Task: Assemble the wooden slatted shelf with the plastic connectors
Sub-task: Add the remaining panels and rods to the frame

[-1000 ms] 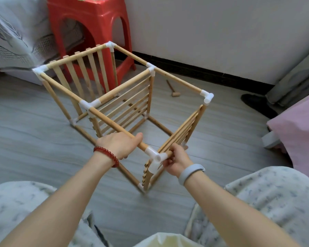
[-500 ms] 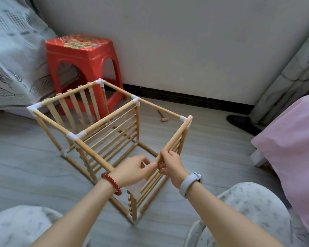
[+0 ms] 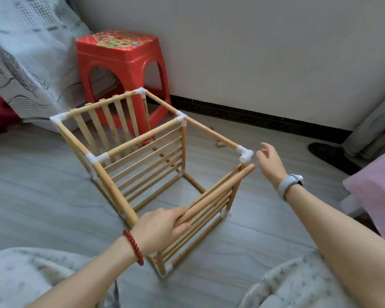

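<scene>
**Clerk:** Item one, the wooden slatted shelf (image 3: 142, 156). Where is it sitting?

**Checker:** It is standing on the grey floor (image 3: 31, 185) directly ahead of you, an open box frame. Your left hand (image 3: 160, 227) is curling round the near end of the top rail (image 3: 218, 192) of the right-side slatted panel (image 3: 211, 207), fingers over, thumb under.

**Clerk:** Item two, that rail. Which way is it pointing?

**Checker:** Its long axis is running away from your grip, up and to the right. The far tip is lying bare, just below the white corner connector (image 3: 245, 154) and apart from it. That connector's open socket is facing down toward the tip.

**Clerk:** Item three, your right hand (image 3: 270, 163)?

**Checker:** It is hovering beyond the rail's far end, just right of the connector, fingers relaxed and spread, holding nothing. A grey wristband (image 3: 289, 183) is sitting on that wrist; a red bead bracelet (image 3: 133, 247) is circling the gripping wrist.

**Clerk:** Item four, surroundings?

**Checker:** A red plastic stool (image 3: 120, 65) is standing past the frame, far from your grip. A small wooden mallet (image 3: 219, 144) is lying on the floor behind the far rail.
</scene>
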`<state>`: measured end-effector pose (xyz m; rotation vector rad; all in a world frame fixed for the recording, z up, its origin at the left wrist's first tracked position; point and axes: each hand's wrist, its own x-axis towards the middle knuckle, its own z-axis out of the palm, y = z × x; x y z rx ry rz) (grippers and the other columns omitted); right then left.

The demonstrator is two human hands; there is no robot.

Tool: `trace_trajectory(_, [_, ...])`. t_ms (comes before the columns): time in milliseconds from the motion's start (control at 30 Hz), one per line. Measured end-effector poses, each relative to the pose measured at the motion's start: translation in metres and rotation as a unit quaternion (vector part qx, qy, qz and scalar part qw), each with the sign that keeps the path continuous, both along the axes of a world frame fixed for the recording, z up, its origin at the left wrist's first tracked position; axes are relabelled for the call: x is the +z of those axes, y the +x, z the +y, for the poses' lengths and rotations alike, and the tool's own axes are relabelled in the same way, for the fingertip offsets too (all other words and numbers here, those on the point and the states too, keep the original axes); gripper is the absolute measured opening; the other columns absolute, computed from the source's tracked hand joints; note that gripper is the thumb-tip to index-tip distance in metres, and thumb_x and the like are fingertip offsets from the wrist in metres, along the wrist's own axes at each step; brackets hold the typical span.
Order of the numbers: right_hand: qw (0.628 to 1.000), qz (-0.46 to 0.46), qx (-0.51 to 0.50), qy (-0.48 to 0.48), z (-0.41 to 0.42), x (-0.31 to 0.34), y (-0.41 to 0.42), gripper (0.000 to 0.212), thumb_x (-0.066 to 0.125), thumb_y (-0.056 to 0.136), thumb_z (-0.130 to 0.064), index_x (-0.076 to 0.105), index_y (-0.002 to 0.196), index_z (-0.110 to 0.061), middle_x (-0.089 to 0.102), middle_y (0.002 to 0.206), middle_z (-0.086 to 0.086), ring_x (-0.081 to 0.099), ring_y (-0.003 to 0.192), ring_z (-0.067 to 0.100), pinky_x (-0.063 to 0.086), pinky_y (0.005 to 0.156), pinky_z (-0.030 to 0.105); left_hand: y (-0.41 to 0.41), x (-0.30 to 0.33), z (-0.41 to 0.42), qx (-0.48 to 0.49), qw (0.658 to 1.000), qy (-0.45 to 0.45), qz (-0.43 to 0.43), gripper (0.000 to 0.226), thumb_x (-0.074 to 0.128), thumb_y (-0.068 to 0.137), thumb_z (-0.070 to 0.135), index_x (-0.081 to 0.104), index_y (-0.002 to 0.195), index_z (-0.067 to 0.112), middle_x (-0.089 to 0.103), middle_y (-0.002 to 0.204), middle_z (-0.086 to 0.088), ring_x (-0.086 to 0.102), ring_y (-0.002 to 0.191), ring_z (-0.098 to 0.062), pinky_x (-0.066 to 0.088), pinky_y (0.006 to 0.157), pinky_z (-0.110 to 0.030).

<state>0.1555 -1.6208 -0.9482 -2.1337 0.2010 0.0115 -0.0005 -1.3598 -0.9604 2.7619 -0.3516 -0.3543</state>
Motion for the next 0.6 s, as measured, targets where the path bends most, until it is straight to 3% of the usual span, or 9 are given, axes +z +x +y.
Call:
trace_trajectory(67, [0.997, 0.030, 0.064, 0.017, 0.013, -0.007, 0.008, 0.046, 0.038, 0.100, -0.029, 0.032, 0.144, -0.015, 0.040, 0.141, 0.008, 0.041, 0.127, 0.022, 0.036, 0.099, 0.035, -0.002, 0.001, 0.018, -0.002, 1.000, 0.025, -0.013, 0.017, 0.041, 0.095, 0.049, 0.049, 0.103, 0.037, 0.058, 0.080, 0.010, 0.058, 0.075, -0.008, 0.046, 0.065, -0.022])
trace_trajectory(167, [0.988, 0.080, 0.132, 0.013, 0.037, -0.019, 0.012, 0.035, 0.043, 0.098, -0.038, 0.049, 0.122, -0.013, 0.054, 0.112, 0.006, 0.057, 0.110, 0.028, 0.047, 0.089, 0.040, -0.008, 0.004, 0.046, -0.002, 0.997, 0.082, -0.007, 0.018, 0.042, 0.095, 0.047, 0.053, 0.102, 0.035, 0.056, 0.082, 0.014, 0.055, 0.078, -0.006, 0.042, 0.067, -0.022])
trace_trajectory(267, [0.980, 0.118, 0.158, 0.039, 0.056, -0.021, 0.011, 0.023, 0.051, 0.093, -0.030, 0.060, 0.098, -0.009, 0.058, 0.095, 0.009, 0.064, 0.091, 0.029, 0.049, 0.087, 0.040, -0.018, 0.004, 0.067, 0.023, 0.995, 0.096, 0.007, 0.012, 0.043, 0.096, 0.039, 0.052, 0.097, 0.030, 0.057, 0.086, 0.012, 0.055, 0.081, -0.007, 0.044, 0.071, -0.024])
trace_trajectory(367, [0.966, 0.163, 0.199, 0.017, 0.068, -0.020, 0.006, 0.012, 0.058, 0.089, -0.022, 0.062, 0.086, -0.011, 0.062, 0.090, 0.009, 0.063, 0.089, 0.027, 0.050, 0.090, 0.039, -0.031, 0.006, 0.088, 0.051, 0.994, 0.087, 0.046, 0.011, 0.043, 0.096, 0.037, 0.049, 0.102, 0.031, 0.056, 0.087, 0.013, 0.056, 0.082, -0.007, 0.048, 0.075, -0.028])
trace_trajectory(467, [0.963, 0.169, 0.208, -0.013, 0.080, -0.019, -0.006, 0.009, 0.056, 0.089, -0.018, 0.057, 0.080, -0.015, 0.060, 0.087, 0.008, 0.063, 0.086, 0.026, 0.052, 0.085, 0.037, -0.036, 0.007, 0.104, 0.027, 0.996, 0.045, 0.066, 0.015, 0.041, 0.092, 0.052, 0.044, 0.090, 0.037, 0.055, 0.077, 0.012, 0.055, 0.071, -0.003, 0.048, 0.066, -0.021])
trace_trajectory(600, [0.963, 0.173, 0.201, 0.037, 0.088, -0.024, -0.022, 0.011, 0.050, 0.092, -0.014, 0.054, 0.082, -0.012, 0.056, 0.076, 0.006, 0.057, 0.070, 0.018, 0.047, 0.063, 0.024, -0.034, 0.011, 0.110, 0.035, 0.998, 0.030, 0.050, 0.055, 0.011, 0.060, 0.087, 0.039, 0.073, 0.041, 0.049, 0.066, 0.011, 0.050, 0.059, -0.001, 0.037, 0.051, -0.013])
